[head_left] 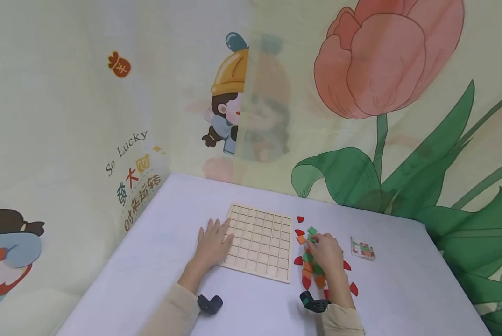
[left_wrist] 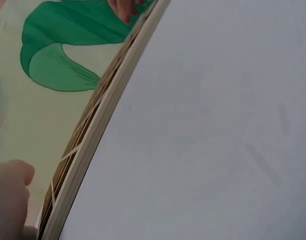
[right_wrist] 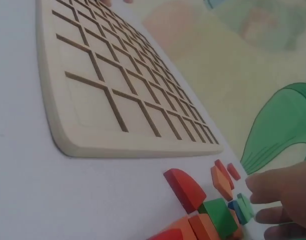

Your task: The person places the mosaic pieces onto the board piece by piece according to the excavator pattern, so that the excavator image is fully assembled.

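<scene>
right hand (head_left: 327, 254) at a green block (right_wrist: 245, 207), can't tell if gripping, left hand (head_left: 213, 242) fingers spread, on left edge of wooden grid board (head_left: 257, 241), loose red and orange blocks (head_left: 307, 266) right of board, small packet (head_left: 363, 248) farther right, white table (head_left: 402, 289)

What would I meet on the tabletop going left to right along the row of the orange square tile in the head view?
Left grip → wooden grid board → orange square tile → right grip → flat, colourfully printed rectangular item.
</scene>
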`<state>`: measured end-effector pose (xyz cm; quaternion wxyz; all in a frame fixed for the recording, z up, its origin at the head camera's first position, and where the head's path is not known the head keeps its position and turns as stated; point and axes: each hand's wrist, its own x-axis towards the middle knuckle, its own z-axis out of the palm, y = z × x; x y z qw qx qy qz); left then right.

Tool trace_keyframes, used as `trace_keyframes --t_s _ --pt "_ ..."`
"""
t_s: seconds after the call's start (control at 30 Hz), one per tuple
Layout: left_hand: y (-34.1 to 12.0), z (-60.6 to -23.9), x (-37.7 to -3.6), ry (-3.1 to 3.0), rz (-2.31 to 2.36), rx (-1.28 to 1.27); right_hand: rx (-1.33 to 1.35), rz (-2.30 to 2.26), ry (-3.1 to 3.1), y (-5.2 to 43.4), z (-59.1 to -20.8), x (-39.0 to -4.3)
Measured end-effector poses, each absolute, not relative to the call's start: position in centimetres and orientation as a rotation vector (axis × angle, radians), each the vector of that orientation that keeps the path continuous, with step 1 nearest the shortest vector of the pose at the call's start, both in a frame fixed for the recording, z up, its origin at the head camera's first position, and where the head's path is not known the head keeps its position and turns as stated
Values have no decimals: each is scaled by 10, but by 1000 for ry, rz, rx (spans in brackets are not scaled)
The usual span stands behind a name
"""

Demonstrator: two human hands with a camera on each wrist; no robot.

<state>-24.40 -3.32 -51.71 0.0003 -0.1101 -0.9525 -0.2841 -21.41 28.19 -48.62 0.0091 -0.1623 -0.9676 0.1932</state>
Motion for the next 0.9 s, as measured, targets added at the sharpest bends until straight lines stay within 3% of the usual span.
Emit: trace_keyframes --t_s 0.23,0.43,0.9 --pt "-13 -532 -224 -2978 -749 -379 -708 644 -3015 288 -493 -212" --pt "-14 -526 -219 -2987 -807 -338 -703 626 -3003 286 -496 -217" --pt "-33 -510 -278 -3041 -1044 -452 -846 869 -2994 284 -494 -228"
